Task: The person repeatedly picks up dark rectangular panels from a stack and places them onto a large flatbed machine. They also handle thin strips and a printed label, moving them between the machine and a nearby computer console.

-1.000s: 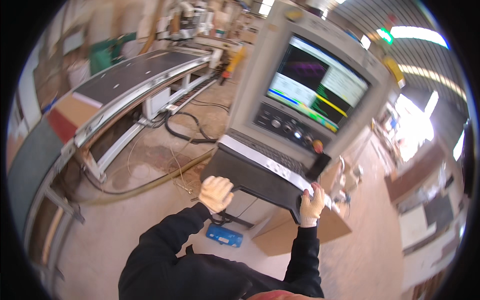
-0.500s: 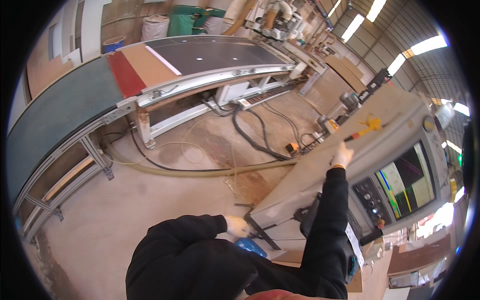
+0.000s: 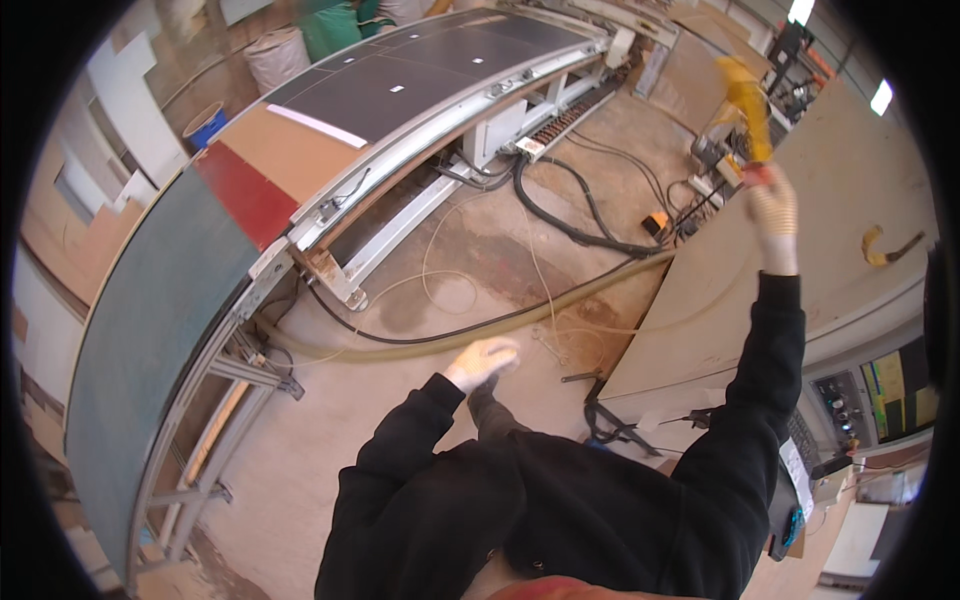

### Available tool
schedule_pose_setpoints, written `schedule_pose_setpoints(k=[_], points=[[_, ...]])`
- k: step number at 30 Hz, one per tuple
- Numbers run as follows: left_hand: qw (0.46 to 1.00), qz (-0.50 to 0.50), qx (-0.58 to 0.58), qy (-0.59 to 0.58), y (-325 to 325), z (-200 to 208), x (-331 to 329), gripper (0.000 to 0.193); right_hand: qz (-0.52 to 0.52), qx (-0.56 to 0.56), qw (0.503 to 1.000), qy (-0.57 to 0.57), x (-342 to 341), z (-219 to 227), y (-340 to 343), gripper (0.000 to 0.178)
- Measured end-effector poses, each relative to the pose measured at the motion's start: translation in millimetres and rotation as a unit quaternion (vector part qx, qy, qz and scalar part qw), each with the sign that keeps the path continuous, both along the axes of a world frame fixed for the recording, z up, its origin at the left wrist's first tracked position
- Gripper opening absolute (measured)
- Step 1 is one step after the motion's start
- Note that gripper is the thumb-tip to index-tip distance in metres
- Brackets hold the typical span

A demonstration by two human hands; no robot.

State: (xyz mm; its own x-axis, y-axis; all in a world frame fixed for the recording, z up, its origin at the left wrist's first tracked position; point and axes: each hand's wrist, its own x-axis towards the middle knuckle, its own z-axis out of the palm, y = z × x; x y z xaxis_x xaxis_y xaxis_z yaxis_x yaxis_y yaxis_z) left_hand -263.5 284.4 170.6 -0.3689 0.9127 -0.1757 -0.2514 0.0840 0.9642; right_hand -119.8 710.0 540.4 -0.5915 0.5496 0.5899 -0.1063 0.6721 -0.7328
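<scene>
My right hand [image 3: 775,208], in a pale glove, is closed on a yellow tool [image 3: 744,95] with a red part by the grip. Motion blurs the tool, so its exact kind is unclear. It is raised beyond the edge of a large beige machine cabinet [image 3: 740,290]. My left hand [image 3: 485,362], also gloved, hangs in front of my body above the floor, its fingers loosely bent and nothing in them. A small curved yellow thing with a dark end [image 3: 890,246] lies on the cabinet top at the right.
A long machine bed [image 3: 150,320] carries dark panels [image 3: 430,75] on the left and far side. Black cables [image 3: 540,205] and a beige hose [image 3: 440,345] run across the floor. A control screen [image 3: 895,390] and keyboard sit at the right. A blue bucket [image 3: 207,128] stands behind the bed.
My right hand has picked the yellow tool off the cabinet top and lifted it outward. My left hand has come up and away from the cabinet's foot. The view has swung rightward and down.
</scene>
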Motion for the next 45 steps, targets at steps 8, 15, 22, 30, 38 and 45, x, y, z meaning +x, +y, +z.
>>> schedule_pose_setpoints(k=[8,15,22,30,38,45], points=[[0.911,0.095,0.216,-0.338,92,41,-154,0.062,0.288,0.097,0.859,-0.412,-130,-232,-103,0.02],[0.856,0.169,0.09,-0.48,201,19,-241,0.057,0.216,0.065,0.878,-0.422,-227,-305,-77,0.067],[0.945,-0.012,-0.062,-0.319,314,8,-386,0.043,0.226,-0.099,0.874,-0.418,-299,-348,22,0.042],[0.927,0.299,-0.04,-0.223,388,-71,-759,0.037,0.227,-0.189,0.841,-0.453,-454,-374,166,0.04],[0.956,0.241,-0.099,-0.132,543,-46,-933,0.065,0.025,-0.134,0.873,-0.469,-614,-295,299,0.024],[0.954,0.171,-0.126,-0.21,736,-71,-931,0.05,0.1,-0.17,0.837,-0.511,-660,-298,425,0.022]])
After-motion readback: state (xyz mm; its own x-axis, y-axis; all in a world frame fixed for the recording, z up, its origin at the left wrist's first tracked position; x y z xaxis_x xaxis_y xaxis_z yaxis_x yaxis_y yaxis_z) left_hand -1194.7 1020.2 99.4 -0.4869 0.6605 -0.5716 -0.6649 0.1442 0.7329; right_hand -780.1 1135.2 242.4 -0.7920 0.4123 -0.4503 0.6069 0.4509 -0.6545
